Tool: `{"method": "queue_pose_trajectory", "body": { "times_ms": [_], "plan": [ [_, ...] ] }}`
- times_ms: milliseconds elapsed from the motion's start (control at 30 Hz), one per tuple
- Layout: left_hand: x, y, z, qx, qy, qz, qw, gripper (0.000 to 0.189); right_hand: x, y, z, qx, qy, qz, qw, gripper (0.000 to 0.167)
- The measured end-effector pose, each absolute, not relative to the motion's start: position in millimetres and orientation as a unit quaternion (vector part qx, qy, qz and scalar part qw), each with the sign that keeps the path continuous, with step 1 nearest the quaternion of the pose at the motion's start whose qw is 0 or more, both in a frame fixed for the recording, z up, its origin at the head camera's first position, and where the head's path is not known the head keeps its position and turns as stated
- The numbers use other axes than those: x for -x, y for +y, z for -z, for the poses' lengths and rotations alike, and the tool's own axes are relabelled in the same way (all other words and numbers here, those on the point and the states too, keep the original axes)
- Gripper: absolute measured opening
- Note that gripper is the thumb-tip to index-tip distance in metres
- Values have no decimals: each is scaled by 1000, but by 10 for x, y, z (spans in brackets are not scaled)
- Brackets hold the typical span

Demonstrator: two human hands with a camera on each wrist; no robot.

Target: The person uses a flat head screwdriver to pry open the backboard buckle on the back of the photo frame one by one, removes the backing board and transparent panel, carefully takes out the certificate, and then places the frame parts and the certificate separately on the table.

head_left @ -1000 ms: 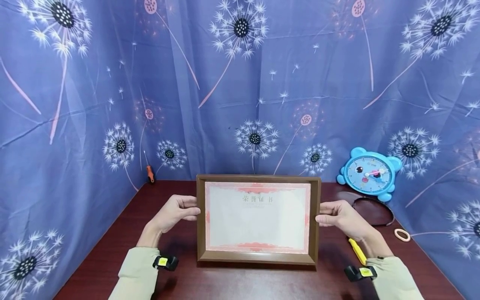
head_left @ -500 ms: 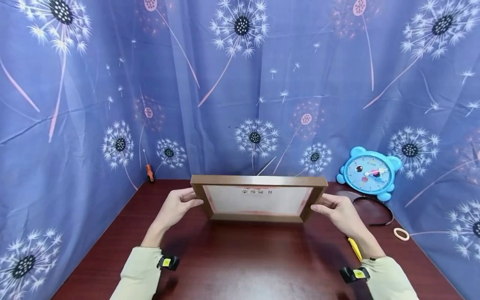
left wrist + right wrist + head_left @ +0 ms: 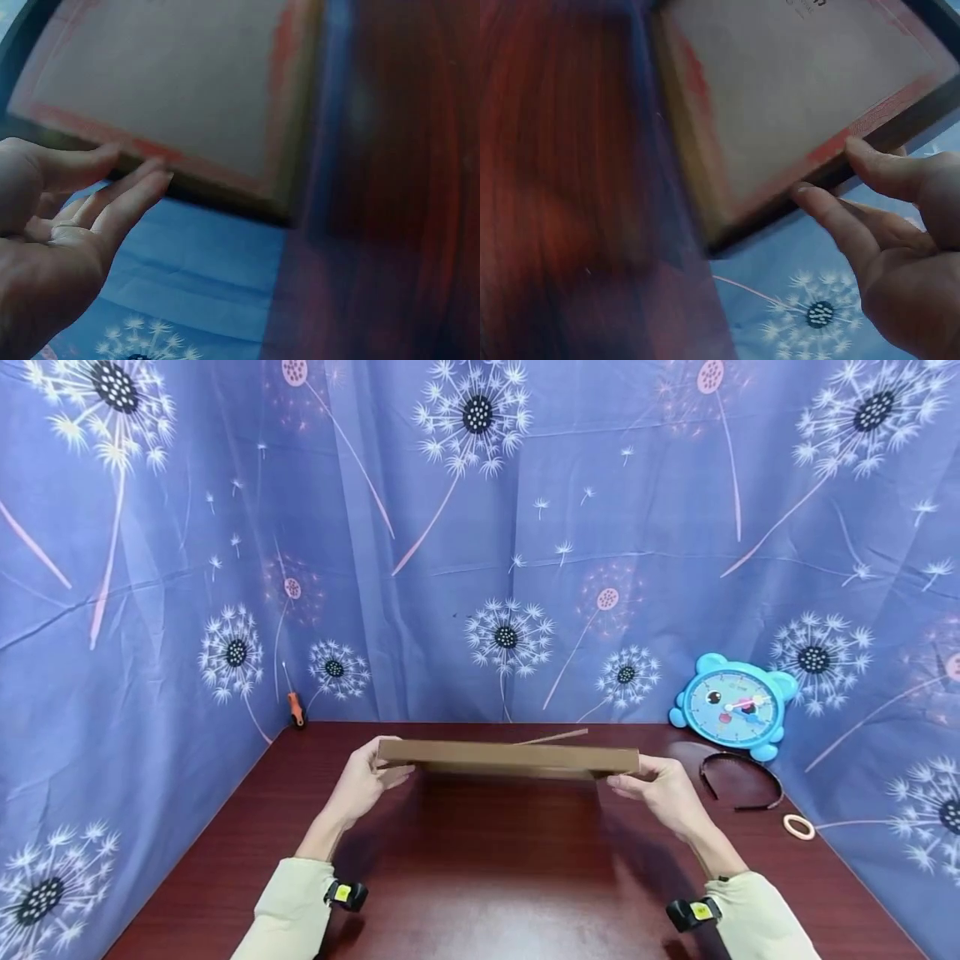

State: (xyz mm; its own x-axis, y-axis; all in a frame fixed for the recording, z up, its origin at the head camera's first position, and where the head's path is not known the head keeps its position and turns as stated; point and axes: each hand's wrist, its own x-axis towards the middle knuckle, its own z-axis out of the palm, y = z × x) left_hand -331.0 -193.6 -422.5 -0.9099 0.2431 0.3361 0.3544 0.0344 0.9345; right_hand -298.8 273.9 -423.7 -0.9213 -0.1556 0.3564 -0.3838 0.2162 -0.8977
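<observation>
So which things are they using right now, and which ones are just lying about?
In use:
- the frame
- the paper inside it
- the left hand and right hand, gripping its two ends

Probably just lying about, as no hand touches them:
- the clock
- the hairband
- the ring
- the screwdriver

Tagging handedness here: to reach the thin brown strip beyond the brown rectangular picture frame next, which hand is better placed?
Probably the right hand: the strip shows nearer to it than to the left hand. Both hands hold the frame by its ends, so the right would first have to let go.
</observation>
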Motion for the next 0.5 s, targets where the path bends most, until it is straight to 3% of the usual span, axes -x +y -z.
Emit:
{"method": "queue_pose_trajectory", "body": {
  "times_ms": [167, 300, 500],
  "plan": [
    [3304, -1938, 4232, 200, -709, 673, 58, 32, 3003, 2734, 4252, -153, -785, -590, 110, 39],
    [3290, -1928, 4215, 149, -655, 741, 2, 39, 3002, 2722, 4254, -122, -707, -694, 59, 27],
    [3337, -1937, 4305, 137, -685, 710, -87, 57, 3006, 2679, 4280, -43, -683, -729, 16, 34]
  ]
}}
